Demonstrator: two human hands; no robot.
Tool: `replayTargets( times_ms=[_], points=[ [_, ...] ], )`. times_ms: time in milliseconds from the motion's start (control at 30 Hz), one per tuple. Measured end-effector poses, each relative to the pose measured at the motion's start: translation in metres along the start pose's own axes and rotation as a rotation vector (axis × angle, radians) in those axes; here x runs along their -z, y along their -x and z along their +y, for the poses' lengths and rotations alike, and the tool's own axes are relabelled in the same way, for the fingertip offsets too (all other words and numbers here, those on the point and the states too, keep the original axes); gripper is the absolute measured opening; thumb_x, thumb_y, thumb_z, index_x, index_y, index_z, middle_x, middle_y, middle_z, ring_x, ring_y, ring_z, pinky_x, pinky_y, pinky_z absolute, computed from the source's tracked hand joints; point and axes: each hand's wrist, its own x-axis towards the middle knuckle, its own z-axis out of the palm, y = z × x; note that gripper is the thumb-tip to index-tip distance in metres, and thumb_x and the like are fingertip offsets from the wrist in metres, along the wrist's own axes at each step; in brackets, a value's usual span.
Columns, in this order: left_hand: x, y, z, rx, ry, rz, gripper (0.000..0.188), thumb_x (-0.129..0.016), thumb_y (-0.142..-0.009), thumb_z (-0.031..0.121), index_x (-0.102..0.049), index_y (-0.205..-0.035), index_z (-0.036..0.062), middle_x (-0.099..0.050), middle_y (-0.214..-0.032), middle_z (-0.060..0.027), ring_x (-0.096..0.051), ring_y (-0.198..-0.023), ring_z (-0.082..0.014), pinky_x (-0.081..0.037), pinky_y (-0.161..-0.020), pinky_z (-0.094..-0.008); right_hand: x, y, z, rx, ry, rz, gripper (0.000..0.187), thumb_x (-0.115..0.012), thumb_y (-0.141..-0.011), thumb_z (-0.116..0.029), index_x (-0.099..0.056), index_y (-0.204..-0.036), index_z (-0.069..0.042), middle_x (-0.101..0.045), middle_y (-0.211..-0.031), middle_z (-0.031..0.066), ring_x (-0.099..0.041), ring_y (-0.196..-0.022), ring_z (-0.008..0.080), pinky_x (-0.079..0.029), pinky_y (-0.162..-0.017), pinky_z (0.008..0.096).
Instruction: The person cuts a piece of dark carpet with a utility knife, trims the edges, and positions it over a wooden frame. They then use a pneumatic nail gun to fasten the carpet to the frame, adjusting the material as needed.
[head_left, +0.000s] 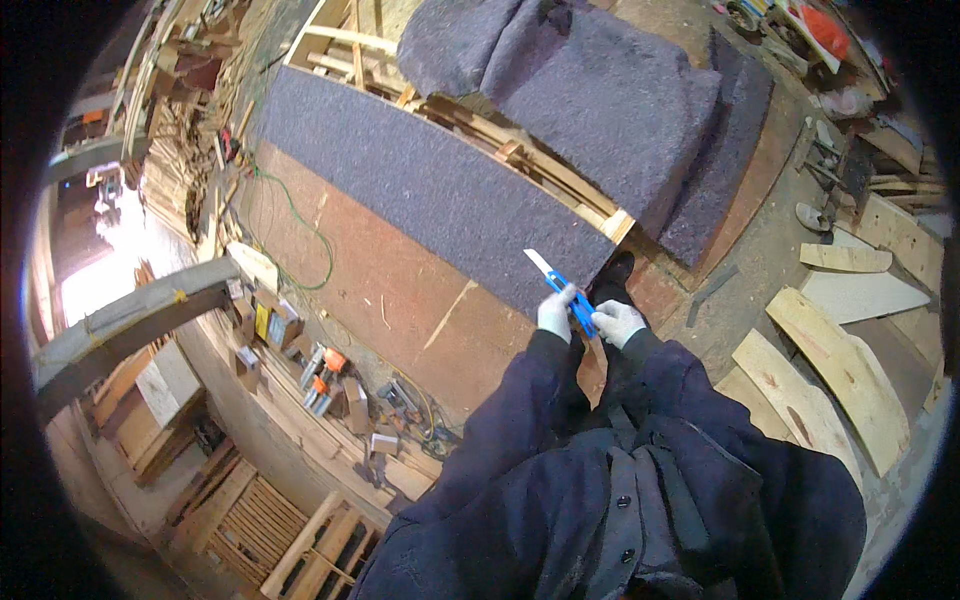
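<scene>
Both my hands wear whitish gloves and meet in front of my body. Between them is a blue utility knife, its pale blade slid out and pointing up and to the left. My left hand grips it along one side, and my right hand closes around its lower end. Just beyond the knife lies grey felt-like fabric, spread along the near side of a wooden frame. More of the same grey fabric is heaped in folds over the frame's far side.
Reddish-brown boards cover the floor, with a green cord at left. Nail guns with orange parts, boxes and timber stand lower left. Curved wood pieces lie at right. A grey curved beam crosses the left.
</scene>
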Motion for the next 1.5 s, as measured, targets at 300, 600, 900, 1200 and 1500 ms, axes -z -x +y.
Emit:
replayTargets(
  times_ms=[300,600,900,1200,1500],
  points=[
    [0.224,-0.104,-0.021,-0.306,-1.007,0.196,0.062,-0.07,-0.088,0.04,-0.062,-0.129,-0.0047,-0.068,-0.121,-0.02,-0.066,-0.109,-0.0338,-0.051,-0.093,-0.0417,0.011,0.031,0.089,-0.351,-0.307,0.081,0.016,-0.059,-0.097,-0.021,-0.061,-0.096,-0.005,-0.059,-0.07,0.0057,-0.054,-0.051,0.0162,-0.043,-0.045,0.0314],
    [0.394,0.0,-0.108,-0.091,-0.83,0.412,0.041,-0.069,-0.089,0.025,-0.068,-0.118,-0.0043,-0.074,-0.104,-0.0182,-0.07,-0.096,-0.0305,-0.054,-0.087,-0.0413,0.034,0.055,0.211,-0.401,-0.084,0.231,0.028,-0.061,-0.09,-0.028,-0.066,-0.102,-0.003,-0.067,-0.072,0.0085,-0.064,-0.059,0.0212,-0.052,-0.053,0.0351],
    [0.388,0.07,-0.111,-0.086,0.015,0.16,0.025,-0.059,-0.099,0.019,-0.064,-0.116,0.0014,-0.07,-0.091,-0.0117,-0.067,-0.078,-0.0235,-0.053,-0.066,-0.0361,-0.017,0.08,0.157,-0.321,-0.346,0.09,0.015,-0.061,-0.094,-0.021,-0.058,-0.096,-0.006,-0.065,-0.077,0.0118,-0.063,-0.06,0.0279,-0.053,-0.052,0.0433],
    [0.388,0.122,-0.132,-0.099,0.138,0.267,0.019,-0.059,-0.1,0.016,-0.064,-0.11,0.0003,-0.07,-0.094,-0.0136,-0.068,-0.074,-0.0227,-0.058,-0.063,-0.0356,0.006,0.082,0.152,-0.2,-0.061,-0.026,0.015,-0.057,-0.096,-0.02,-0.061,-0.091,-0.006,-0.065,-0.077,0.0153,-0.064,-0.068,0.0294,-0.052,-0.062,0.0437],
    [0.383,0.194,-0.195,-0.031,0.069,0.376,0.028,-0.056,-0.1,0.017,-0.06,-0.12,-0.0014,-0.07,-0.095,-0.014,-0.068,-0.077,-0.0238,-0.056,-0.066,-0.0366,0.049,0.067,0.122,-0.231,-0.223,0.04,0.018,-0.061,-0.093,-0.019,-0.059,-0.096,-0.001,-0.062,-0.079,0.0158,-0.063,-0.056,0.0276,-0.053,-0.045,0.0461]
  ],
)
